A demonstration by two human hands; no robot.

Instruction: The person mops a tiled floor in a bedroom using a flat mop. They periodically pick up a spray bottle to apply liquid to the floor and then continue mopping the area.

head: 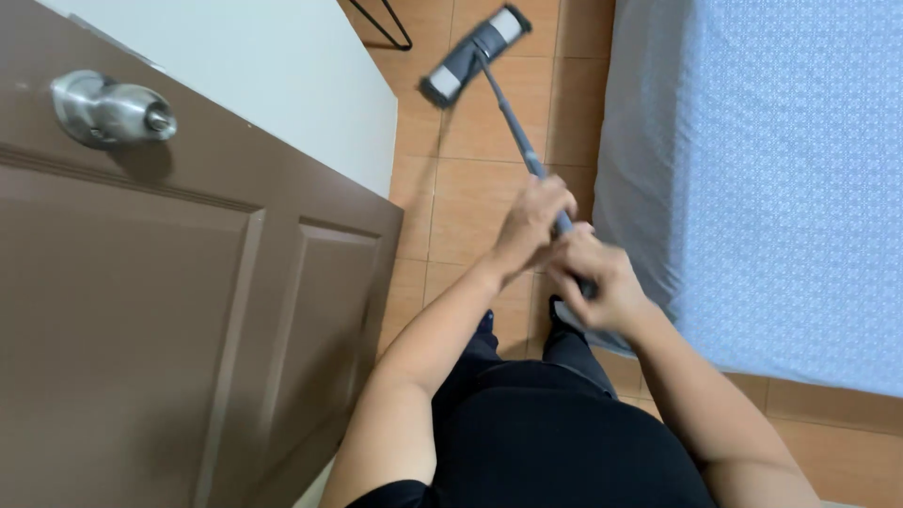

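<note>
Both hands are wrapped around the mop pole (515,132) at the centre of the frame: the left hand (531,224) higher up, the right hand (594,277) just below, fingers of each curled shut on it. The flat mop head (475,55) rests on the floor (470,188) at top centre, near a thin black wire leg (386,23). Keeping the head flat on the tiles with long, even strokes would serve best. The tiles are smooth, orange-brown squares; the pole is slim grey metal. A bed (790,188) in pale blue patterned cloth fills the right, and a brown panelled door (188,310) with a round steel knob (108,110) the left.
</note>
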